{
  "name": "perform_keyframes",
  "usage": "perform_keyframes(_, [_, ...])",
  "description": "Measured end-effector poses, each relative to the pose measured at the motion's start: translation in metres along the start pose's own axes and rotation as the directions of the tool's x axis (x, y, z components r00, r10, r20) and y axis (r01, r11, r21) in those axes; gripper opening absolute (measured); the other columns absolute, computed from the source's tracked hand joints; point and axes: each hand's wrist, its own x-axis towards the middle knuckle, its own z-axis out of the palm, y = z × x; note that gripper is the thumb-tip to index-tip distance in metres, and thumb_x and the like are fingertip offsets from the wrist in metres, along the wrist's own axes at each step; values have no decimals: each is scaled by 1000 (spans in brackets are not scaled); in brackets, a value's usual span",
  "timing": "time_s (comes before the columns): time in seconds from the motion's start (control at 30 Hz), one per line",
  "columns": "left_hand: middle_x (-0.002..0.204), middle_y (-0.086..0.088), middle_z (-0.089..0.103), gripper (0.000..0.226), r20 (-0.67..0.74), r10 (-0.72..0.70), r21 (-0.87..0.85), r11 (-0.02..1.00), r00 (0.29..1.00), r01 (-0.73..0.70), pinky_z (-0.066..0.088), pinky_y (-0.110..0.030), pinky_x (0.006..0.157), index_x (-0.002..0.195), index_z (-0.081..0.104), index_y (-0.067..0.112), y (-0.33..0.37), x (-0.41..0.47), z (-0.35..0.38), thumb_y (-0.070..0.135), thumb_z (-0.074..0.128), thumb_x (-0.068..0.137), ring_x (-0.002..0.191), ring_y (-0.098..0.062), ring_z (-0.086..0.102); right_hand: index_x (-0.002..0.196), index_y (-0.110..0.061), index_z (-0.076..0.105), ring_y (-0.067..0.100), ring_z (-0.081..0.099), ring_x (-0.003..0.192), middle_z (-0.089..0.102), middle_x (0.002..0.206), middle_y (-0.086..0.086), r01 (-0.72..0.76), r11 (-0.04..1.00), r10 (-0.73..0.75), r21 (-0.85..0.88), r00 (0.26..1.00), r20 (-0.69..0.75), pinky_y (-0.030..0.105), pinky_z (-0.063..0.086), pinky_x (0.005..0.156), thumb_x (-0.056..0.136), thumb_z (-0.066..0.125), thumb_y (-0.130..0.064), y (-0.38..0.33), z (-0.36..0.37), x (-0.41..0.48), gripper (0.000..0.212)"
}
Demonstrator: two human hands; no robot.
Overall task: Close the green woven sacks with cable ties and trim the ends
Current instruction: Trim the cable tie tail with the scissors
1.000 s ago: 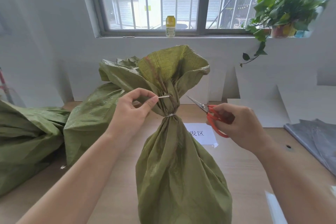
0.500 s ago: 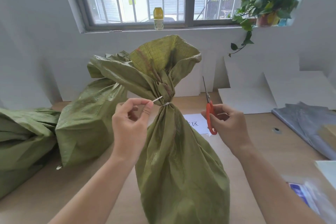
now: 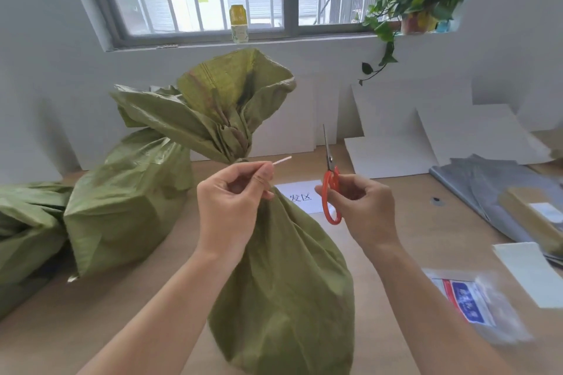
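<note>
White plastic cable-tie tail (image 3: pixel 281 160), probably light and springy, pinched in left hand (image 3: pixel 234 201) fingers; right hand (image 3: pixel 362 210) fingers clasp orange-handled scissors (image 3: pixel 332 192) alongside.

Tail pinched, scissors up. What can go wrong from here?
1. The scissors stand blades-up close beside the left hand, which pinches the cable tie tail. Closing in to cut could nick a fingertip.
2. The gathered neck of the sack sits right behind that pinch, so a stray snip might cut the weave.
</note>
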Motion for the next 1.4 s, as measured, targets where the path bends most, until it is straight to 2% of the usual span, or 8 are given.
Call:
perform_keyframes(0.23, [79,-9,79,9,-74,-82,-25,996,994,81,63,-35,72,96,80,5,-19,-33,55,13,78,92,60,-19,70,85,-23,83,15,67,64,77,72,-2,-81,996,82,-30,996,35,34,61,66,70,97,-35,38,-53,7,24])
perform_keyframes(0.47, [82,-16,79,9,-51,-230,-40,973,972,228,63,-48,81,96,78,3,-47,-57,94,12,78,92,64,-23,72,88,-19,81,17,71,66,77,74,-4,-225,968,223,-108,974,-24,38,62,71,67,98,-36,85,-83,6,32])
perform_keyframes(0.6, [81,-15,78,11,-22,-349,-70,935,937,347,64,-39,73,97,76,2,-72,-64,113,12,77,93,64,-25,72,87,-19,79,15,71,71,77,77,-4,-282,950,279,-135,959,-42,37,62,74,72,96,-31,105,-93,2,25])
perform_keyframes(0.8, [83,-12,76,11,14,-550,-168,822,835,544,65,-29,72,101,74,-3,-115,-70,144,7,72,97,70,-17,74,76,-34,68,10,73,80,76,82,-10,-391,897,386,-208,920,-66,38,62,83,78,89,-12,142,-105,-3,30])
perform_keyframes(0.93, [85,-12,72,9,39,-653,-134,747,756,651,65,-28,72,97,73,-2,-151,-77,163,4,67,101,72,-18,71,78,-29,72,14,74,81,76,81,-9,-470,843,457,-260,882,-114,40,63,84,75,88,-14,173,-116,-9,23])
perform_keyframes(1.13, [83,-11,65,10,6,-759,-78,649,651,757,64,-26,71,100,71,-6,-212,-98,193,3,67,101,71,-18,66,64,-27,67,19,75,77,75,72,-8,-592,726,579,-350,801,-154,44,64,79,70,89,-13,224,-131,-24,27])
perform_keyframes(1.27, [78,-11,61,8,-60,-797,-31,603,601,797,63,-22,65,99,69,-6,-251,-117,215,-2,63,101,66,-18,63,83,-17,76,16,70,79,68,73,-8,-633,650,625,-421,760,-176,27,50,72,71,94,-23,255,-141,-34,23])
perform_keyframes(1.4, [77,-9,64,14,-165,-822,23,550,545,835,61,-26,69,91,68,1,-293,-138,229,-3,60,101,66,-19,64,96,-10,79,16,67,80,68,78,-6,-654,598,651,-463,733,-194,25,45,73,72,95,-24,289,-148,-51,32])
